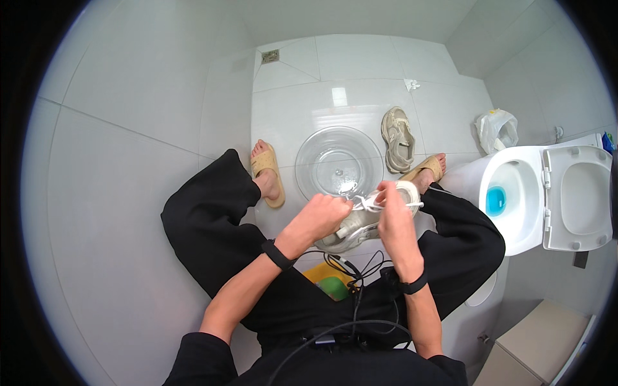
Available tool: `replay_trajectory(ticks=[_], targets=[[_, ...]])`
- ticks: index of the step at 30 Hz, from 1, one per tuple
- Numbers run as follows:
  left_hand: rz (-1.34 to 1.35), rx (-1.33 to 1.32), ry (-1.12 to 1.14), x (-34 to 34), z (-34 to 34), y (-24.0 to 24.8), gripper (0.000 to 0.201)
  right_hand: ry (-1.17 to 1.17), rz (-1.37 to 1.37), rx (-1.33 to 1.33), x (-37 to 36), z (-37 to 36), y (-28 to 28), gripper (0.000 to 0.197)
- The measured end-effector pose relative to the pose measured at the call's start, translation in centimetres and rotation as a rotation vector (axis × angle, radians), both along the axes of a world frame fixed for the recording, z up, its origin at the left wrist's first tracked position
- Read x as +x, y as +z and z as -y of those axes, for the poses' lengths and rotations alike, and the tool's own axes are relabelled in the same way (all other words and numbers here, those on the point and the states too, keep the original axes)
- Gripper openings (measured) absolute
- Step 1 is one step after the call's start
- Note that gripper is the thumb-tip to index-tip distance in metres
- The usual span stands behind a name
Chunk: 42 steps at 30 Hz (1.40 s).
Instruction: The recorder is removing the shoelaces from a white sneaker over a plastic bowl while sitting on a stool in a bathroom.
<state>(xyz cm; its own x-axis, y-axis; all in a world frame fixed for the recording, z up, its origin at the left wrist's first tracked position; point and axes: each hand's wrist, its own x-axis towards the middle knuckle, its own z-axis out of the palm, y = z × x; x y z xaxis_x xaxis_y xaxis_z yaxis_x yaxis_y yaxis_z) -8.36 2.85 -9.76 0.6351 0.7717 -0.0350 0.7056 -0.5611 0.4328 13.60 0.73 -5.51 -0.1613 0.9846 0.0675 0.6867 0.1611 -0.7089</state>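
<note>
A pale sneaker (353,239) is held up between my knees, its toe pointing away and to the right. White shoelaces (367,203) run loosely bunched across its upper. My left hand (322,217) is closed in a pinch on the laces at the shoe's left side. On the other side my right hand (395,222) pinches the laces too, its fingers curled over the shoe's front and a loose end sticking out to the right. Beyond the hands, a clear round basin (339,136) with some water rests on the floor. A second, beige shoe (398,140) lies right of it.
To the right stands a toilet (515,199) with its lid raised and blue water inside. Behind it is a bagged bin (496,130). Black cables (360,273) hang over a yellow and green item (329,280) between my legs. A floor drain (270,56) is at the far left.
</note>
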Motion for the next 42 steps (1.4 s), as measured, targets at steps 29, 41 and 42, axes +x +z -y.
replay_trajectory(ticks=[29,41,42], targets=[[0.184,0.498,0.033,-0.7,-1.3,6.4,0.020,-0.362,0.162,0.278,5.1,-2.4,4.5,0.018],[0.135,0.583,0.010,-0.8,-1.4,5.8,0.014,0.081,0.158,0.349,1.3,-2.2,3.3,0.027],[0.136,0.573,-0.006,-0.9,-1.3,5.7,0.017,0.074,0.160,0.349,1.2,-2.1,2.9,0.027]])
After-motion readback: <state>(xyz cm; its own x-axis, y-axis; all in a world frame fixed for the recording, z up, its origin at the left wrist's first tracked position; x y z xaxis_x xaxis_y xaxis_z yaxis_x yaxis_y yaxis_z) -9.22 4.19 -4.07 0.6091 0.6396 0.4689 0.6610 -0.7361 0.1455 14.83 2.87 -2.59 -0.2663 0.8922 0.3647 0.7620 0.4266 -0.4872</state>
